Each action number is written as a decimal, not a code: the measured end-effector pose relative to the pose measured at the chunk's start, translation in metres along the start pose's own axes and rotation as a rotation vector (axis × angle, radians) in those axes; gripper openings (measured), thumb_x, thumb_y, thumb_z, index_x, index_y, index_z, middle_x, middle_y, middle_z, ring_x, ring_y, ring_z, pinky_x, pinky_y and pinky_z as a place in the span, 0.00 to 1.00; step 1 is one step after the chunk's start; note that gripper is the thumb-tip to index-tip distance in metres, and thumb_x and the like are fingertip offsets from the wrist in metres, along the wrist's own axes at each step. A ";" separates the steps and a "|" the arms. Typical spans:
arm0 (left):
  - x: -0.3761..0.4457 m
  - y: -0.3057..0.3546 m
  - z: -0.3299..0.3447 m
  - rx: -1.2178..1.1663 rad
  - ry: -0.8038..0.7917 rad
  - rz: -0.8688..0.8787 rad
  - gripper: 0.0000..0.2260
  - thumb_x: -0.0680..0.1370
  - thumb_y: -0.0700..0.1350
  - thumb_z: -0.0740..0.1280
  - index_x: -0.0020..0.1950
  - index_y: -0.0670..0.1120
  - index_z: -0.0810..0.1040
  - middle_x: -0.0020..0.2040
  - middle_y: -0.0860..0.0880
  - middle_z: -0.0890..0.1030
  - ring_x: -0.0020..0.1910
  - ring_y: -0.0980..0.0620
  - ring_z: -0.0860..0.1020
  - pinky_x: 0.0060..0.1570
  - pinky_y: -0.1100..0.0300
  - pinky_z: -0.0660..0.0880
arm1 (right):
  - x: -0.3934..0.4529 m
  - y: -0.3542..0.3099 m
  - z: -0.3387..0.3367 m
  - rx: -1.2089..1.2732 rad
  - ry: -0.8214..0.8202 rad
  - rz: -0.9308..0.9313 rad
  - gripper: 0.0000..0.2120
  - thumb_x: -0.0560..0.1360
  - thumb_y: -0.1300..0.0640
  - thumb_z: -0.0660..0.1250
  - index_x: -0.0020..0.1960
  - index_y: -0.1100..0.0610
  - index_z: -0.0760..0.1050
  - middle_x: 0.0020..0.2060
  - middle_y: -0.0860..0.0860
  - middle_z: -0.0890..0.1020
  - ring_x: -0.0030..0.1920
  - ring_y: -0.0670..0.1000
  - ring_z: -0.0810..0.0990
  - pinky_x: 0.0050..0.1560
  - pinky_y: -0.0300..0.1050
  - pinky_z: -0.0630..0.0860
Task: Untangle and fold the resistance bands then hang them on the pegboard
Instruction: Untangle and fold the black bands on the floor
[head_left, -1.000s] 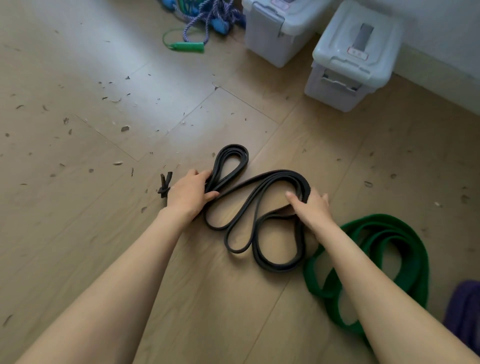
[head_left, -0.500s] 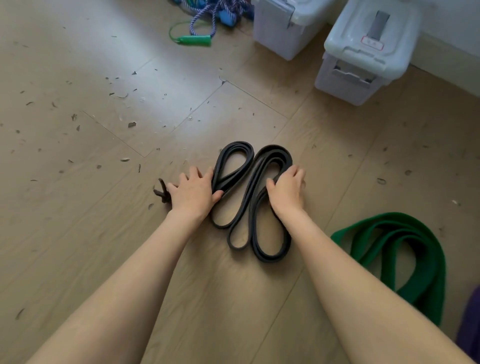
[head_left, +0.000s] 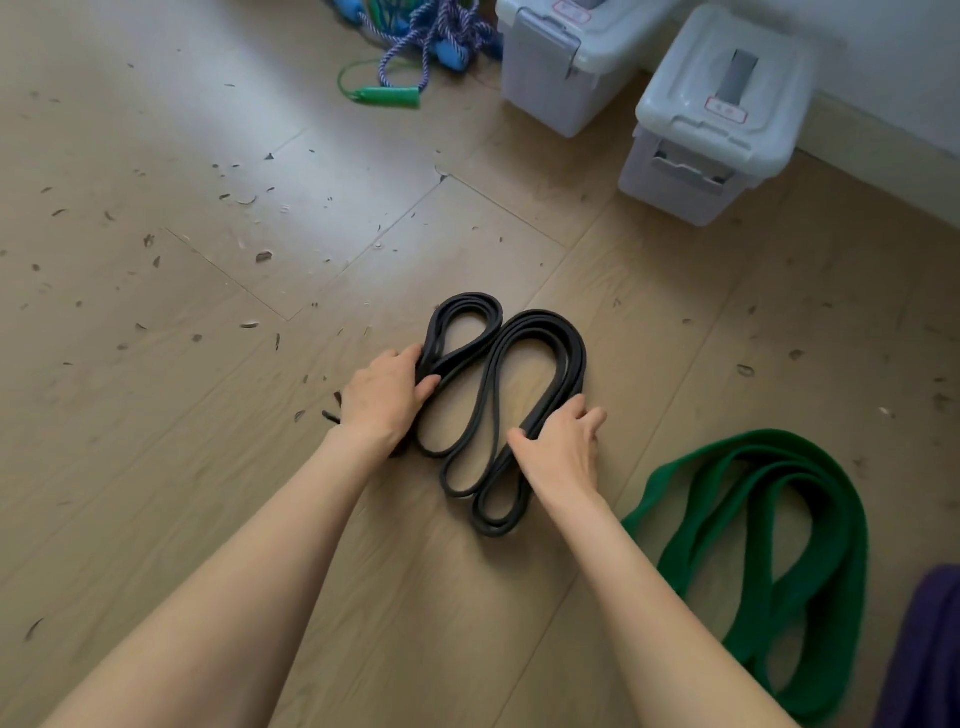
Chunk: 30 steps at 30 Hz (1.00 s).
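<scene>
Down on the wooden floor (head_left: 156, 467), scattered with small dark flecks, the left hand (head_left: 382, 397) curls its fingers over the left side of a black resistance band (head_left: 498, 395), pinching the strands of its smaller far-left loop. That band lies in the middle of the floor, gathered into several narrow loops side by side, running near to far. The right hand (head_left: 561, 447) closes on the band's right-hand strands, thumb on the inside and fingers wrapped over the outer edge. Far off, at the top, a tangle of blue and purple skipping ropes (head_left: 436, 26) lies with a green handle (head_left: 389, 97) beside it. Right of that stand two pale lidded storage boxes (head_left: 717, 119) near the wall. On the near right, a wide green resistance band (head_left: 810, 545) lies loosely looped, apart from the black one. A purple thing (head_left: 930, 649) shows at the right edge, too cut off to identify.
</scene>
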<state>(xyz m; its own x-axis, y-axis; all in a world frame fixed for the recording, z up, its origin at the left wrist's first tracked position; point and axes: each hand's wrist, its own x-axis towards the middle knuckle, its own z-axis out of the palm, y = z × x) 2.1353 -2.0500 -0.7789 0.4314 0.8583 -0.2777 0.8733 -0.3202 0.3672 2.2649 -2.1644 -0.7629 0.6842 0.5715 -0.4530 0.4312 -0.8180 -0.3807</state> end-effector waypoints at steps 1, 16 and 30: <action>0.000 0.001 0.002 0.000 0.005 0.009 0.19 0.78 0.53 0.60 0.67 0.48 0.68 0.56 0.42 0.76 0.55 0.39 0.75 0.50 0.49 0.73 | 0.000 0.001 -0.001 0.022 -0.012 0.016 0.30 0.72 0.53 0.67 0.66 0.65 0.58 0.61 0.59 0.62 0.56 0.62 0.73 0.51 0.50 0.72; -0.008 0.007 0.012 0.286 0.132 -0.010 0.34 0.77 0.62 0.54 0.75 0.41 0.52 0.69 0.39 0.66 0.65 0.40 0.67 0.60 0.48 0.64 | -0.022 0.014 0.010 -0.129 -0.023 0.019 0.37 0.76 0.38 0.57 0.73 0.62 0.54 0.69 0.58 0.58 0.67 0.59 0.59 0.64 0.53 0.62; -0.022 -0.026 -0.010 0.016 0.015 0.030 0.20 0.80 0.54 0.55 0.72 0.55 0.63 0.62 0.44 0.71 0.58 0.41 0.74 0.56 0.50 0.69 | -0.050 -0.025 0.046 -0.388 -0.032 -0.809 0.14 0.76 0.58 0.56 0.60 0.58 0.72 0.60 0.53 0.73 0.65 0.55 0.63 0.68 0.52 0.52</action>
<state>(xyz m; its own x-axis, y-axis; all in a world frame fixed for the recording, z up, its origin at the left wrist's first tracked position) 2.1007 -2.0564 -0.7735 0.4544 0.8540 -0.2535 0.8634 -0.3523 0.3611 2.1927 -2.1695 -0.7677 0.0711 0.9794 -0.1888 0.9467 -0.1259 -0.2966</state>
